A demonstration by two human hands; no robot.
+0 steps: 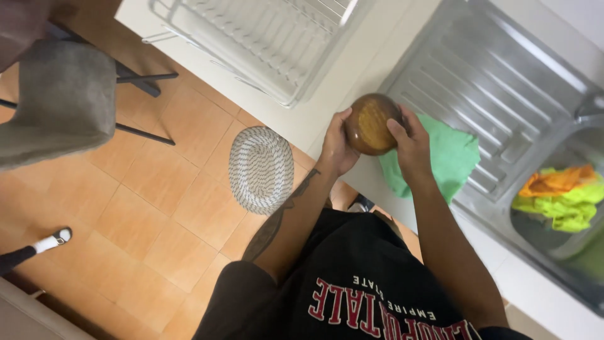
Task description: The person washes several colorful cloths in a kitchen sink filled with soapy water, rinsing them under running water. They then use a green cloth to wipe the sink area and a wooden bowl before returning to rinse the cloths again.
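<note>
A brown wooden bowl (370,124) sits mid-frame between both hands. The left hand (335,148) and right hand (412,141) each clamp its rim, their grip pressed on opposite sides, above a green cloth (454,157).

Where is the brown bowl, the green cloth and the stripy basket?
brown bowl (369,125), head view, on its inner side, held between both hands.
green cloth (450,157), head view, middle of the cloth on the drainboard.
stripy basket (261,169), head view, its centre, on the floor tiles.

A single head-worn camera looks steeply down the person's chest, close above the left hand (335,148) and right hand (410,146). It takes in the bench (340,79) edge, the steel sink (503,82) at right and the tiled floor (157,208) at left.
</note>
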